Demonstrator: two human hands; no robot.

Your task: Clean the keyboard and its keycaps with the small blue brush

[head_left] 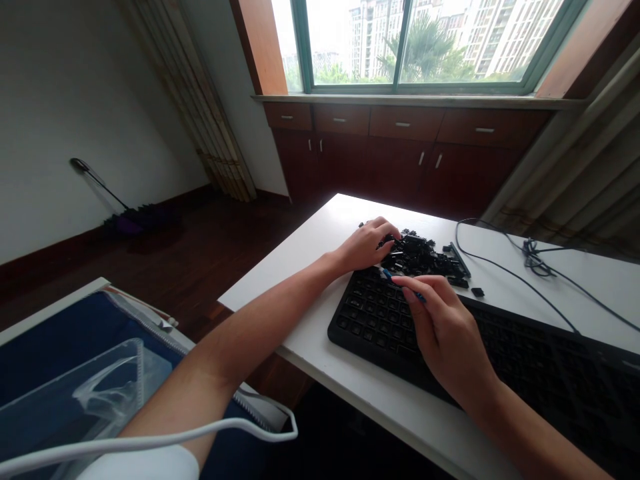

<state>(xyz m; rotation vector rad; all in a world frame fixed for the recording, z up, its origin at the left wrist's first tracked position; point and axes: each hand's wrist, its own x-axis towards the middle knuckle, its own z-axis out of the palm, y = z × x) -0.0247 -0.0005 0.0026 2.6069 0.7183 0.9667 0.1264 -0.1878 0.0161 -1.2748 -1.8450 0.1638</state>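
A black keyboard (380, 310) lies along the front of the white table, its keycaps off across the part I see best. My right hand (445, 333) is over it, pinching a slim blue toothbrush (388, 275) whose whitish head points at the keyboard's upper left edge. Behind the keyboard is a heap of loose black keycaps (423, 257). At the heap's left side rests my left hand (370, 243), thumb and forefinger apart, its other fingers curving over the keycaps and partly hidden. One single keycap (478, 292) lies apart, to the right of the heap.
A black cable (515, 283) loops over the right of the white table (300, 287). At lower left are a dark blue bag-like thing (50, 333) with clear plastic and a white cord (240, 423) near my left arm. Cabinets (350, 160) stand below the window.
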